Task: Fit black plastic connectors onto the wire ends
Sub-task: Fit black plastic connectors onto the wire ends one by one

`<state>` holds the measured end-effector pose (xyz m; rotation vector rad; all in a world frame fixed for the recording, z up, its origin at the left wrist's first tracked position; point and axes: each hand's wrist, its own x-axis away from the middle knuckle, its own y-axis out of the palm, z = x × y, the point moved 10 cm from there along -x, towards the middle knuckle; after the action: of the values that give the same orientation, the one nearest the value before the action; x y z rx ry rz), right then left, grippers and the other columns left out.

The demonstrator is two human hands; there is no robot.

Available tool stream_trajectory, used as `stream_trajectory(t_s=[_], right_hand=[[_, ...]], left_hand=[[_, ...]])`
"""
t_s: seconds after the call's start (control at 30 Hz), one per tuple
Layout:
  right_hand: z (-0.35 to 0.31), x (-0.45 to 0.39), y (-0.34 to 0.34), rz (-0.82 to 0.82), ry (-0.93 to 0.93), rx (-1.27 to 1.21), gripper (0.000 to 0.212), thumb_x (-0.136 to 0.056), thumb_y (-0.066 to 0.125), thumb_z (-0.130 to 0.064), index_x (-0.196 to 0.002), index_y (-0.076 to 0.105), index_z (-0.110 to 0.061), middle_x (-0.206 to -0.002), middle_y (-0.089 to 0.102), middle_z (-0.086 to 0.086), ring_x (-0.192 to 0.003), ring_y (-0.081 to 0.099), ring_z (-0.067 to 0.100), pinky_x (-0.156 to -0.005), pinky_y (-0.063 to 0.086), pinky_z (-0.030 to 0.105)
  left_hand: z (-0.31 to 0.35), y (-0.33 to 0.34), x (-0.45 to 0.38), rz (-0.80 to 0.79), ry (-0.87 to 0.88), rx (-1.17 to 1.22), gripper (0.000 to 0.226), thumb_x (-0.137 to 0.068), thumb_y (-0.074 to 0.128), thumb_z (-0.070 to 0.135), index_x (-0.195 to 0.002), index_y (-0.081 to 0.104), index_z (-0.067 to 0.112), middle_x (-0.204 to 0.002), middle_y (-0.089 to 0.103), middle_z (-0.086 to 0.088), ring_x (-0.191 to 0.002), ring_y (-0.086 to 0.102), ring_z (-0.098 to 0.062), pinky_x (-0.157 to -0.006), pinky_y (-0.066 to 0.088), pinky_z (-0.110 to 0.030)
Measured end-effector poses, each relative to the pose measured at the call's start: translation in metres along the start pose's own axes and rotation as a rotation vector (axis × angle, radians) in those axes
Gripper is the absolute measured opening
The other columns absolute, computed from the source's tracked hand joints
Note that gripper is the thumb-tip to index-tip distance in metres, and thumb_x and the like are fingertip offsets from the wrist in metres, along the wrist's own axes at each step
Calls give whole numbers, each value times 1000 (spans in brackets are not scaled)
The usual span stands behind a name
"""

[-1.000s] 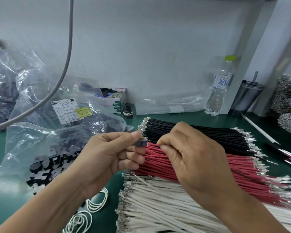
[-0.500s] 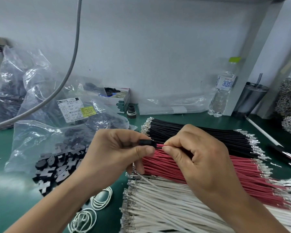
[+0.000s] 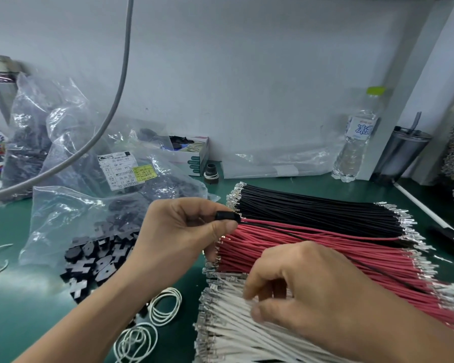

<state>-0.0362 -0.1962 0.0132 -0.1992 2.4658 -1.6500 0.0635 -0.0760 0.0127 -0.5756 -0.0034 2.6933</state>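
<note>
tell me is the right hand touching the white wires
Touching. The head view shows the right hand lying on the white wires, its fingertips curled down into the bundle with no gap.

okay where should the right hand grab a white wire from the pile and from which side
Probably pinch one white wire just behind its metal terminal, coming from above. The wires lie flat and packed side by side, terminals toward the left edge, so only the top is free. The right hand already hovers there, fingers curled down.

Three wire bundles lie side by side right, loose connectors near left, bags behind them, bottle far right.
</note>
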Motion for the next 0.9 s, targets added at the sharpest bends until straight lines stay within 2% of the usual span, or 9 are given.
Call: stream_trajectory(t_s=[0.13,0.23,0.37,0.43,0.5,0.57,0.67,0.83,0.9], right_hand=[[10,0,6,-56,98,-201,26,-76,83,-43,-98,69,-45,-83,68,-26,-77,64,-5,-66,44,16],[14,1,1,-31,93,-265,14,-78,81,-37,-89,73,-41,-83,71,-23,-78,66,-2,-69,52,22],[18,1,-17,80,69,-488,8,-87,75,-26,-85,71,-32,-73,68,-8,-63,61,5,-64,55,31],[23,3,-34,251,60,-561,6,-87,73,-27,-84,71,-32,-69,66,-8,-59,57,4,-57,49,22],[28,11,-53,471,52,-378,3,-84,71,-32,-81,70,-33,-77,66,-12,-69,61,5,-62,46,16],[22,16,-60,561,51,-123,7,-86,68,-32,-79,67,-34,-85,62,-15,-80,60,7,-64,44,16],[15,16,-54,558,26,37,6,-90,63,-33,-85,65,-33,-87,56,-17,-77,57,7,-64,47,27],[5,18,-56,577,-36,136,8,-94,60,-31,-89,65,-32,-86,54,-14,-67,53,7,-54,47,28],[1,16,-54,573,-45,222,6,-93,65,-24,-89,67,-27,-85,53,-11,-65,51,8,-48,48,31]], left_hand=[[-3,1,0,8,-1,-2,11,-72,86,16,-82,83,18,-56,71,-4,-39,58,-17,-41,42,-15],[-4,2,0,-3,-9,-13,12,-71,86,19,-83,83,20,-59,72,-6,-41,60,-20,-42,43,-16],[-7,1,0,-24,-41,-6,16,-70,86,28,-85,83,24,-64,73,-15,-46,62,-25,-42,41,-24],[-9,1,-1,-33,-54,19,19,-69,86,31,-86,83,23,-64,73,-15,-47,63,-25,-42,42,-25],[-10,2,-1,-44,-68,36,20,-69,87,30,-86,83,21,-65,74,-13,-46,64,-23,-40,43,-24],[-11,2,-1,-52,-80,46,22,-68,88,30,-86,83,19,-67,74,-13,-47,64,-23,-40,44,-24],[-12,4,0,-65,-94,64,20,-69,88,25,-87,83,17,-67,74,-17,-46,64,-23,-41,45,-24],[-10,5,0,-68,-107,87,23,-66,87,26,-86,83,16,-72,75,-19,-46,64,-23,-40,45,-24],[-9,6,0,-74,-106,91,22,-66,87,25,-86,83,16,-71,74,-22,-46,64,-23,-40,46,-25]])
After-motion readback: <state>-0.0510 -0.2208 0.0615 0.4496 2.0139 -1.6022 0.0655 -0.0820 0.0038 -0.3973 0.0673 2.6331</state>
